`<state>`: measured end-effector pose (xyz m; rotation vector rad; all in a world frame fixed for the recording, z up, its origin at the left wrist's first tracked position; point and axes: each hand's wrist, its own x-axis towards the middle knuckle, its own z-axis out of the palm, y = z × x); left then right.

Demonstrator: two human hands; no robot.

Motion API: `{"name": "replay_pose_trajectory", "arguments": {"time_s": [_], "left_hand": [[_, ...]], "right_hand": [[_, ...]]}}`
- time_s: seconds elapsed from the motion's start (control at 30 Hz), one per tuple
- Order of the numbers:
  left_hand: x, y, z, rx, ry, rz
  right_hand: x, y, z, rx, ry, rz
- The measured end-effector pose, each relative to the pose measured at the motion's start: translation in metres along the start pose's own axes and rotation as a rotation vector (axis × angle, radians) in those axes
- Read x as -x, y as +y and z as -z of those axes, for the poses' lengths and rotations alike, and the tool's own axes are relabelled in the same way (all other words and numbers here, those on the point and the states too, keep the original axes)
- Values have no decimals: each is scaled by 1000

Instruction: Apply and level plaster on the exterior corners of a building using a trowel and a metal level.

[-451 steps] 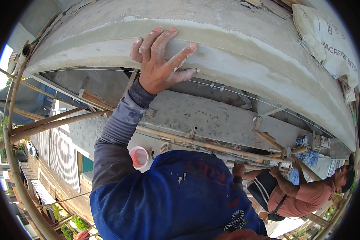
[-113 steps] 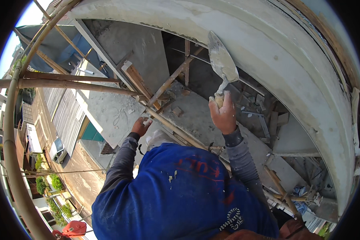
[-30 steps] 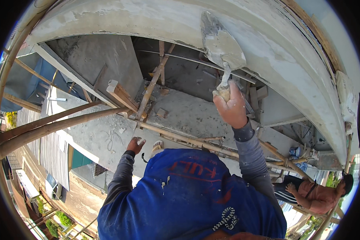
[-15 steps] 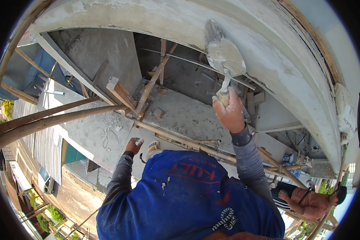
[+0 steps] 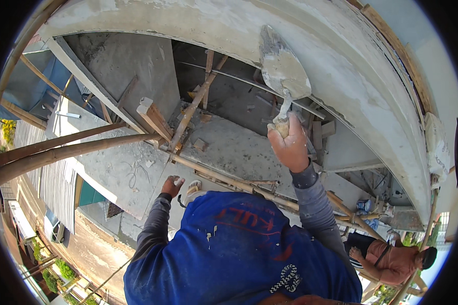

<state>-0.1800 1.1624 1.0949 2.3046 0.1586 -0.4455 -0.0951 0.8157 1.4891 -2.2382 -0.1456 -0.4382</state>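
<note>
My right hand (image 5: 290, 145) is raised and closed around the wooden handle of a pointed trowel (image 5: 282, 66). The trowel's mortar-smeared blade lies against the lower edge of a curved grey plastered beam (image 5: 341, 56) overhead. My left hand (image 5: 172, 185) hangs low by my side, fingers curled around something small and pale that I cannot make out. A blue shirt (image 5: 239, 254) with grey sleeves fills the bottom of the view.
Bamboo scaffold poles (image 5: 61, 152) cross at the left and under my feet. A concrete ledge (image 5: 229, 147) with wood offcuts lies below the beam. Another person in a pink shirt (image 5: 392, 262) crouches at the lower right. A street with parked vehicles lies far below on the left.
The trowel blade has slid a little along the beam's lower edge, with my right hand following. My left hand has stayed low and closed. The view has shifted slightly.
</note>
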Motion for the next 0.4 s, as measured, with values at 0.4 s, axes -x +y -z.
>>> {"name": "replay_pose_trajectory", "arguments": {"time_s": [0.4], "left_hand": [[-4,-19,1,-2,57,-22]], "right_hand": [[22,18,1,30,-29,-92]]}}
